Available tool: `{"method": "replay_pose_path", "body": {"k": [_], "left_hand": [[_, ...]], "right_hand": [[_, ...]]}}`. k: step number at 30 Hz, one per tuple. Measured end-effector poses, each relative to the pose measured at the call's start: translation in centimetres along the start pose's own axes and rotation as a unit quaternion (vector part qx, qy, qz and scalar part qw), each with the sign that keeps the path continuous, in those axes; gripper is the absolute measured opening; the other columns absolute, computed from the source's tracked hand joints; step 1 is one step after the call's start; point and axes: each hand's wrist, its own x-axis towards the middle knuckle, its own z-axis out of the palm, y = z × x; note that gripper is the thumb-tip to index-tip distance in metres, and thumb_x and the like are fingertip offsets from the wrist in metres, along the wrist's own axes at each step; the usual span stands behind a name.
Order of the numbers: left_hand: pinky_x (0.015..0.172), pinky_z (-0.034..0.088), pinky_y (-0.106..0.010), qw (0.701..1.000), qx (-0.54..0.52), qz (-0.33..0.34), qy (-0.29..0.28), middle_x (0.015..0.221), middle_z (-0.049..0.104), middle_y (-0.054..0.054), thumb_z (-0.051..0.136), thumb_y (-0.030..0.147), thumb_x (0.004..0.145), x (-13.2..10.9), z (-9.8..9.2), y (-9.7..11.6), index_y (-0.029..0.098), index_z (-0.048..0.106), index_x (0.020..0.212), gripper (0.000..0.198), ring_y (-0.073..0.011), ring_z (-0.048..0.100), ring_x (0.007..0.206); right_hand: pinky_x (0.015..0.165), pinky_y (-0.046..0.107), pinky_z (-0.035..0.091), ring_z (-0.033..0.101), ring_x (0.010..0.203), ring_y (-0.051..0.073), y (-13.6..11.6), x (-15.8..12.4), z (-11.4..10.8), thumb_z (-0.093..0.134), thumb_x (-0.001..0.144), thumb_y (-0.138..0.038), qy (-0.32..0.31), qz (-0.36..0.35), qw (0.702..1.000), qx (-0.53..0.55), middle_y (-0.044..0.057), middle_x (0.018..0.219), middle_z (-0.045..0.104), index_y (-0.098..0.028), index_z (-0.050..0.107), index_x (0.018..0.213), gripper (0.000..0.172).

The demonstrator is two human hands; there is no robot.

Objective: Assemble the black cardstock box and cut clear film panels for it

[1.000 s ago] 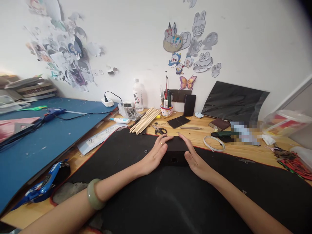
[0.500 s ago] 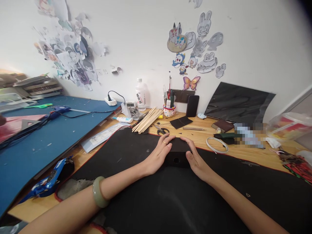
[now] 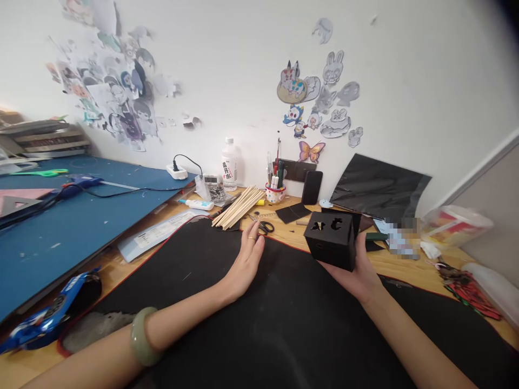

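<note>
Box: a matte black box (image 3: 330,243), straight-edged and looking like stiff card, is showing two ragged cut-out shapes in its top face.
Right hand: the right hand (image 3: 362,278) is gripping the box; its thumb is running up the right side, and its fingers, partly hidden, are supporting the base.
Left hand: the left hand (image 3: 242,265) is stretching over the mat (image 3: 259,329), fingers extended and close together, holding nothing; touching or not, I cannot tell. A smooth green bangle (image 3: 142,336) is circling the wrist.
Gap: the box is sitting well apart from the left fingertips.
Surface: the flat black mat, red-edged, is covering part of a wooden table (image 3: 409,271).
Nearby: slim, pale sticks (image 3: 239,208) are lying bundled beyond the left hand; black-handled scissors (image 3: 267,222) are lying just beside its fingertips.
</note>
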Motion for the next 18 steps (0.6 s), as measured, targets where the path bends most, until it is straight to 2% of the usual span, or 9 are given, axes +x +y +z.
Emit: {"method": "replay_pose_path", "body": {"k": [5,9,11,14,18], "left_hand": [[0.107,0.026,-0.04,1.0,0.002,0.011,0.012,0.145,0.008,-0.003,0.021,0.052,0.089,-0.2,0.1,-0.6,0.029,0.017,0.137,0.053,-0.0206,0.015,0.134],[0.107,0.024,-0.04,1.0,0.009,0.011,0.013,0.143,0.012,-0.005,0.022,0.05,0.09,-0.1,0.1,-0.9,0.027,0.02,0.135,0.05,-0.0196,0.018,0.133],[0.108,0.022,-0.041,0.999,0.015,0.02,0.02,0.141,0.015,-0.005,0.022,0.049,0.09,-0.1,0.1,-0.9,0.026,0.023,0.133,0.049,-0.0192,0.02,0.132],[0.109,0.02,-0.042,0.999,0.021,0.027,0.033,0.139,0.018,-0.006,0.023,0.048,0.09,-0.1,0.2,-1.1,0.027,0.025,0.131,0.046,-0.019,0.023,0.13],[0.11,0.016,-0.042,0.999,0.022,0.024,0.038,0.137,0.019,-0.005,0.024,0.048,0.09,-0.1,0.2,-1.2,0.027,0.026,0.13,0.045,-0.019,0.021,0.131]], "right_hand": [[0.094,0.039,0.043,0.054,0.11,0.017,-0.8,-0.5,-0.4,0.031,0.083,-0.061,0.004,0.036,0.988,0.15,-0.004,0.113,0.063,-0.034,0.062,0.101,0.045],[0.087,0.026,0.048,0.058,0.099,0.011,-1.0,-1.1,-0.4,0.021,0.089,-0.051,-0.066,0.055,0.981,0.172,0.002,0.112,0.062,-0.026,0.059,0.108,0.05],[0.079,0.018,0.05,0.059,0.091,0.006,-1.3,-1.6,-0.4,0.018,0.09,-0.051,-0.105,0.066,0.976,0.178,0.001,0.109,0.06,-0.025,0.057,0.109,0.051],[0.062,0.01,0.051,0.058,0.075,0.002,-1.5,-2.4,-0.1,0.015,0.09,-0.051,-0.143,0.077,0.965,0.206,0.0,0.101,0.058,-0.026,0.058,0.101,0.05],[0.04,0.007,0.044,0.053,0.053,0.001,-1.4,-3.0,0.1,0.013,0.092,-0.046,-0.172,0.073,0.952,0.241,-0.002,0.085,0.055,-0.029,0.058,0.091,0.048]]}}
